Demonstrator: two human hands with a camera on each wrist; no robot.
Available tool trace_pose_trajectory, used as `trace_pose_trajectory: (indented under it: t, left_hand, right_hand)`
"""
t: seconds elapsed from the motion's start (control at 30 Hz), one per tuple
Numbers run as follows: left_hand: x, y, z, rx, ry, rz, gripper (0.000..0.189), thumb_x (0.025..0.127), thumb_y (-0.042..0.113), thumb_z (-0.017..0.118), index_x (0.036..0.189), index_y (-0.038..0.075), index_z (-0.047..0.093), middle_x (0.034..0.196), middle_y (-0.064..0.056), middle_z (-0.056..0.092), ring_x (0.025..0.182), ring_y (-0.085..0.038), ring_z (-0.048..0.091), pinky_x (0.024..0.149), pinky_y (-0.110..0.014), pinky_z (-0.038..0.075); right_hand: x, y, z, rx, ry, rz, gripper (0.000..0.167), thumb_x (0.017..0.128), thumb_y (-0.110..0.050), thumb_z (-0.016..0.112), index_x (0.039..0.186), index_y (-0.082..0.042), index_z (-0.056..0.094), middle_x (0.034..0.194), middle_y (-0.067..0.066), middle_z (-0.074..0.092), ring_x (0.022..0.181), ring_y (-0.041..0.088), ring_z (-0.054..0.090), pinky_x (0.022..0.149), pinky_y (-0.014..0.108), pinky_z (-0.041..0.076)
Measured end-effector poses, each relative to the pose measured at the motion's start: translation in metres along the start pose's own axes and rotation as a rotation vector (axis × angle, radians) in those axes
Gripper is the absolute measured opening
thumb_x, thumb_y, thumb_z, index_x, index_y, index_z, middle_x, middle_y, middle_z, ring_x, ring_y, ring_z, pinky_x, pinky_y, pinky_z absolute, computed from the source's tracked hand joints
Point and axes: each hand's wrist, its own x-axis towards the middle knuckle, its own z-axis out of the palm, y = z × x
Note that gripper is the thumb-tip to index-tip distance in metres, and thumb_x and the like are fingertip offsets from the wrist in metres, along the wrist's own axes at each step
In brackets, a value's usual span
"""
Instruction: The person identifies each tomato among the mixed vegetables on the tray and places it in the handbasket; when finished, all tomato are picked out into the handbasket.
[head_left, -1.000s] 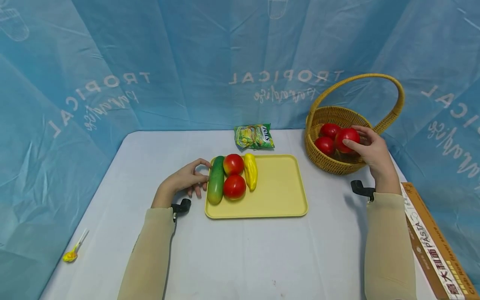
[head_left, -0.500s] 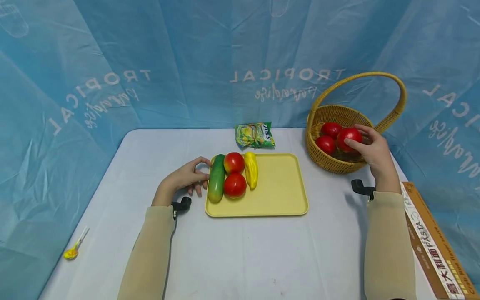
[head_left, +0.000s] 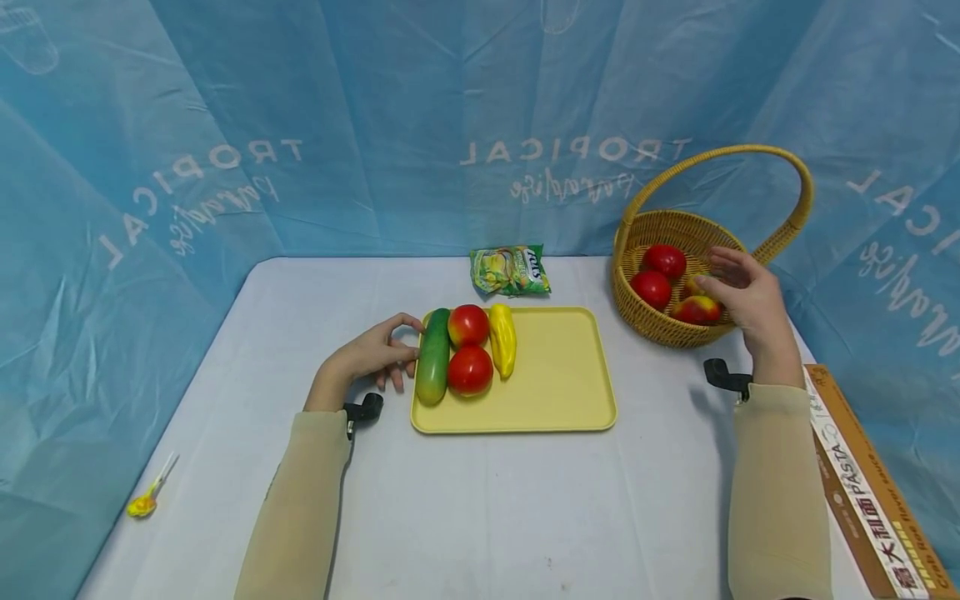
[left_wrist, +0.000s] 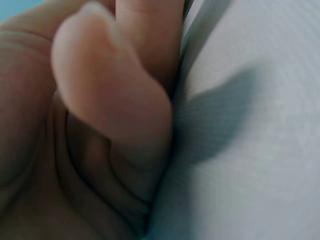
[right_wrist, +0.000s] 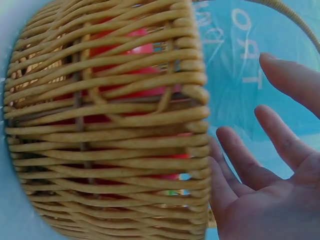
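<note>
My right hand (head_left: 753, 300) hovers over the right side of a wicker basket (head_left: 675, 332), fingers spread and holding nothing. Two red apples (head_left: 651, 289) and a red-and-yellow apple (head_left: 697, 310) lie inside; the fingers overlap the basket's right part. The right wrist view shows the open palm beside the woven wall (right_wrist: 110, 130). On the left, my left hand (head_left: 371, 354) rests at the edge of a yellow tray (head_left: 555, 375), fingertips loosely bent right by a green cucumber (head_left: 432, 358). Beside that are two red apples (head_left: 469, 372) and a yellow banana-shaped fruit (head_left: 502, 342).
A green snack bag (head_left: 510, 271) lies behind the tray. A yellow lollipop (head_left: 142, 504) is at the table's left edge, and a long pasta box (head_left: 873, 492) runs along the right edge. A blue printed sheet (head_left: 420, 125) hangs behind and at the sides.
My right hand has let go of the apple, which now sits lower in the basket with its yellow side showing, and its fingers have spread. The left hand stays in place.
</note>
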Motion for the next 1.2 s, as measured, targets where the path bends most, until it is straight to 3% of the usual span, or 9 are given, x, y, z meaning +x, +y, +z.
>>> trace_pose_trajectory:
  t: [0.13, 0.27, 0.37, 0.53, 0.73, 0.93, 1.2]
  left_hand:
    - [0.001, 0.001, 0.000, 0.002, 0.003, 0.001, 0.047, 0.105, 0.022, 0.061, 0.146, 0.019, 0.040, 0.082, -0.010, 0.076, 0.055, -0.021, 0.072, 0.047, -0.027, 0.052]
    - [0.002, 0.003, 0.000, 0.004, 0.000, 0.005, 0.047, 0.105, 0.024, 0.062, 0.146, 0.019, 0.041, 0.084, -0.011, 0.076, 0.055, -0.021, 0.072, 0.047, -0.028, 0.052]
    - [0.003, 0.003, 0.002, 0.002, 0.001, -0.001, 0.048, 0.105, 0.025, 0.063, 0.146, 0.019, 0.041, 0.084, -0.012, 0.076, 0.056, -0.021, 0.071, 0.048, -0.027, 0.052]
    - [0.002, 0.002, 0.002, 0.008, 0.009, -0.009, 0.048, 0.105, 0.026, 0.063, 0.146, 0.018, 0.041, 0.084, -0.011, 0.076, 0.055, -0.020, 0.071, 0.048, -0.027, 0.052]
    - [0.001, 0.001, 0.003, 0.007, 0.010, -0.003, 0.047, 0.105, 0.025, 0.062, 0.146, 0.018, 0.041, 0.083, -0.010, 0.076, 0.054, -0.020, 0.071, 0.047, -0.027, 0.052]
    - [0.001, 0.001, 0.002, 0.009, 0.012, -0.007, 0.047, 0.105, 0.025, 0.062, 0.146, 0.019, 0.041, 0.083, -0.010, 0.076, 0.054, -0.019, 0.070, 0.047, -0.027, 0.052]
    - [-0.001, 0.001, 0.002, 0.005, 0.014, -0.013, 0.047, 0.104, 0.025, 0.062, 0.146, 0.020, 0.041, 0.084, -0.011, 0.075, 0.054, -0.019, 0.070, 0.047, -0.027, 0.052]
  right_hand:
    - [-0.003, -0.006, -0.003, -0.007, 0.010, -0.026, 0.070, 0.098, -0.049, 0.073, 0.160, -0.032, 0.046, 0.160, -0.002, 0.050, 0.144, 0.018, 0.047, 0.123, 0.032, 0.042]
    - [-0.009, -0.012, -0.005, 0.024, 0.007, -0.053, 0.068, 0.099, -0.043, 0.073, 0.160, -0.032, 0.046, 0.160, -0.001, 0.051, 0.143, 0.017, 0.048, 0.106, 0.010, 0.047]
    - [-0.014, -0.019, -0.004, 0.086, -0.009, -0.078, 0.066, 0.098, -0.036, 0.076, 0.158, -0.032, 0.048, 0.158, -0.002, 0.053, 0.143, 0.018, 0.049, 0.098, 0.005, 0.048]
    - [-0.024, -0.036, 0.002, 0.200, -0.057, -0.135, 0.063, 0.097, -0.027, 0.079, 0.155, -0.029, 0.053, 0.150, -0.004, 0.058, 0.139, 0.017, 0.052, 0.094, 0.005, 0.049]
    - [-0.035, -0.055, 0.019, 0.316, -0.145, -0.222, 0.062, 0.096, -0.017, 0.079, 0.153, -0.024, 0.054, 0.151, 0.001, 0.059, 0.136, 0.017, 0.053, 0.093, 0.009, 0.052]
    - [-0.044, -0.069, 0.045, 0.341, -0.250, -0.319, 0.062, 0.097, -0.008, 0.076, 0.153, -0.019, 0.053, 0.151, 0.008, 0.058, 0.136, 0.020, 0.055, 0.101, 0.011, 0.051]
    - [-0.052, -0.081, 0.091, 0.282, -0.383, -0.361, 0.062, 0.099, -0.007, 0.074, 0.155, -0.021, 0.051, 0.154, 0.013, 0.056, 0.141, 0.020, 0.057, 0.117, 0.021, 0.046]
